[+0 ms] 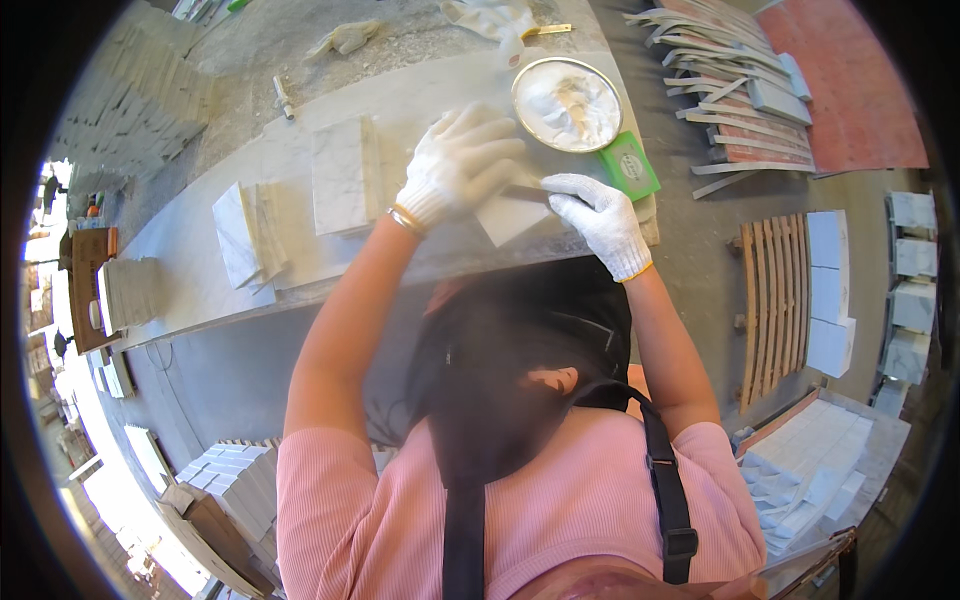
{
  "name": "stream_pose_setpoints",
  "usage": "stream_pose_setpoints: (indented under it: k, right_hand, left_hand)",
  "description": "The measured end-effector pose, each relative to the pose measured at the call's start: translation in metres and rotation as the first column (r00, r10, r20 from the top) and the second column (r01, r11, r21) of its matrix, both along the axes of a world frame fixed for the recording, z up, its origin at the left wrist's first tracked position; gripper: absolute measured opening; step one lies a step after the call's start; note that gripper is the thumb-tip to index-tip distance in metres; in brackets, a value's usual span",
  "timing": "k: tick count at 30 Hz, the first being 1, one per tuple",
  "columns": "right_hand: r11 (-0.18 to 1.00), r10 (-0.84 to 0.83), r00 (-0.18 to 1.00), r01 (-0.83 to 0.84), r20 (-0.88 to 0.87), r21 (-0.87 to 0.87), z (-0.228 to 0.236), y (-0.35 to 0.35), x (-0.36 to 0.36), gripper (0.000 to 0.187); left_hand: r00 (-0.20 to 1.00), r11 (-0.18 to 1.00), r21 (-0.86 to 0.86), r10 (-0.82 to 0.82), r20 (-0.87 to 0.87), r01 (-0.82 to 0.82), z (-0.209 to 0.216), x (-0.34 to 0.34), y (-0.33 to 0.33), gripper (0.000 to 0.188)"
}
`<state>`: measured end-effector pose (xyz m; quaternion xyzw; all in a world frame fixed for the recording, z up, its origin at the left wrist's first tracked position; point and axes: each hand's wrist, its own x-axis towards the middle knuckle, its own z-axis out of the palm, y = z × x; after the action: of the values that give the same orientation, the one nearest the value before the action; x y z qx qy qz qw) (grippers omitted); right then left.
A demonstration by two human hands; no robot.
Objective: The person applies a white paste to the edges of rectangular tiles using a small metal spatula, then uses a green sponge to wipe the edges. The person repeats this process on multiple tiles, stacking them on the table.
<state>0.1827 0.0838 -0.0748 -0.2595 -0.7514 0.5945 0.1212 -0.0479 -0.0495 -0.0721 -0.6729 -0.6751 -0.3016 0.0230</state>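
Note:
A pale square tile (508, 220) lies near the front edge of the stone-topped bench. My left hand (462, 170), in a white knit glove, is over the tile's left side, its fingers stretched out and somewhat blurred. Whether its palm touches the tile is hidden. My right hand (603, 222), gloved too, pinches one end of a thin dark flat strip (527, 193), like a scraper blade, which lies across the tile's far part. Beyond it stands a round tub (568, 103) of white paste, beside a green box (630, 166).
Stacked marble-patterned tiles (342, 178) and a smaller leaning stack (245, 235) stand left on the bench. A marker-like tool (283, 97) and spare gloves (345, 38) lie farther back. On the right are a wooden pallet (775, 308) and a pile of pale strips (725, 85).

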Motion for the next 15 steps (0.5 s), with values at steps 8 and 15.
stream_pose_setpoints:
  k: [8,15]
  right_hand:
    - [0.949,0.108,0.994,-0.108,0.018,0.294,0.013,0.001,0.007,0.031]
    - [0.921,0.111,0.994,-0.107,0.010,0.374,0.009,-0.004,0.017,0.034]
  left_hand:
    - [1.000,0.999,0.030,0.011,-0.010,-0.010,-0.001,-0.001,-0.001,0.029]
    - [1.000,1.000,0.011,0.021,0.014,-0.021,-0.001,0.001,0.000,0.029]
